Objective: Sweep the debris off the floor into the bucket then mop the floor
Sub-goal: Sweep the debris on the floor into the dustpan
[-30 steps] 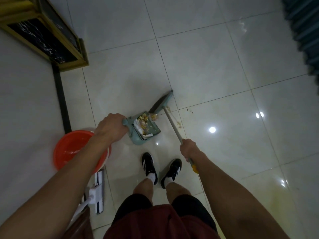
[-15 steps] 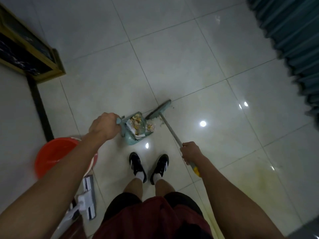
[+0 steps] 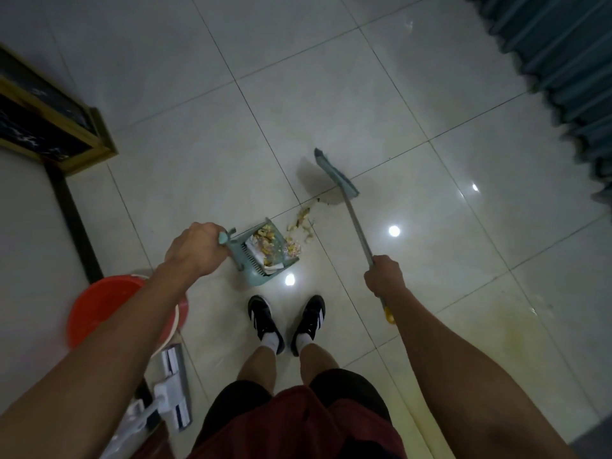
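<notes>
My left hand (image 3: 195, 248) grips the handle of a teal dustpan (image 3: 265, 260) that rests on the tiled floor in front of my feet, filled with yellowish scraps and paper. More debris (image 3: 303, 223) lies scattered on the tiles just past the pan's mouth. My right hand (image 3: 384, 276) holds the grey shaft of a broom (image 3: 336, 175), whose teal head sits on the floor beyond the debris, to the upper right of the pan. An orange bucket (image 3: 99, 303) stands at my left, partly hidden by my left forearm.
A white flat mop (image 3: 174, 382) lies on the floor below the bucket. A gold-framed dark cabinet (image 3: 49, 127) stands at the left, with a dark strip running down from it. Teal curtains (image 3: 563, 61) hang at the upper right. A yellowish stain (image 3: 516, 332) marks the tiles at the right.
The broom head has swung away from the dustpan's mouth to the upper right, leaving a trail of debris on the tiles. The dustpan stays in my left hand.
</notes>
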